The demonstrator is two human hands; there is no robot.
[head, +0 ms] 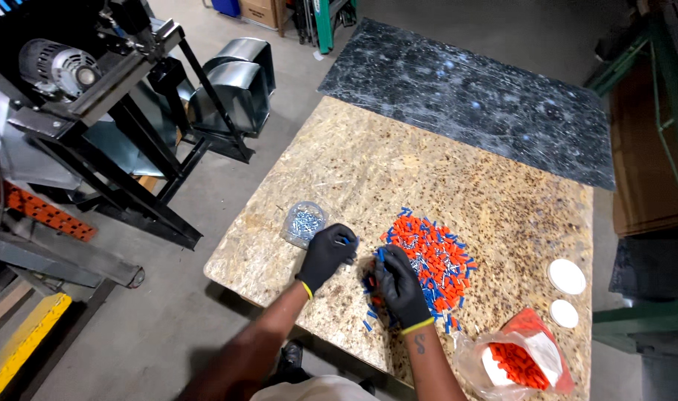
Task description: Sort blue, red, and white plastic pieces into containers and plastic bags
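Observation:
Both my hands wear black gloves over a chipboard table. My left hand is closed around a few small blue pieces, just right of a clear container of silver screws. My right hand pinches a blue piece at the left edge of a heap of small orange and blue plastic connectors. Several blue pieces lie loose near my right wrist.
A clear bag of orange connectors lies at the table's near right corner, with two white round lids beside it. A dark stone slab covers the far end. A black metal stand with a motor stands on the left floor.

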